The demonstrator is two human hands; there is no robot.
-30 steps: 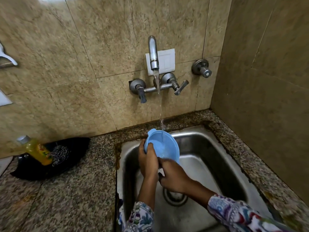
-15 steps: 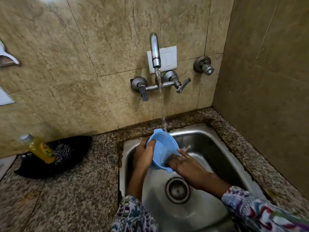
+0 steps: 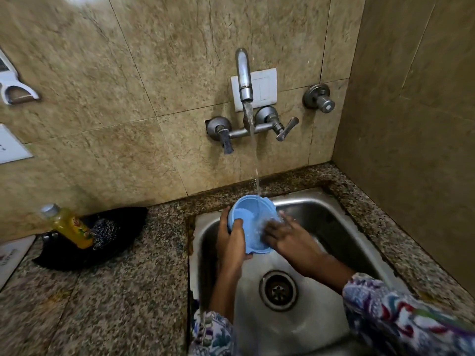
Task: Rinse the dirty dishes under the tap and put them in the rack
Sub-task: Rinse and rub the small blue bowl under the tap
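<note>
Blue plastic bowl (image 3: 250, 222) is held tilted over the sink (image 3: 334, 227), just under the tap (image 3: 243, 75); the stream lands at its far rim and runs inside.

Left hand (image 3: 231, 242): fingers are curled round the bowl's near-left wall, thumb hooked over the rim. A firm grip, bowl carried clear of the basin floor.

Right hand (image 3: 288, 237): fingers are laid fairly straight against the bowl's right side and rim, in the splash. Rubbing rather than gripping, as far as can be judged; the tips are blurred by water.

Progress: rinse step is in hand on this one bowl. Nothing is seen racked; no rack is in view, so racked count cannot be told. No other dirty dishes are visible in the sink. What is left, judged from this: rinse to be finished, water tipped out, bowl carried to a rack somewhere out of frame.

Containers:
- Bowl: running water only, no residue can be made out.
- Sink: wet, drain (image 3: 279, 290) open below the right wrist, nothing else in it.
- Black dish (image 3: 115, 242) on the counter (image 3: 115, 291), well left of the left fingers: a yellow bottle (image 3: 69, 227) lying tilted and a steel scrubber (image 3: 104, 231) beside it, touching.

Risk: wet plastic, one-hand grip; slip is possible when the bowl is tipped.
</note>
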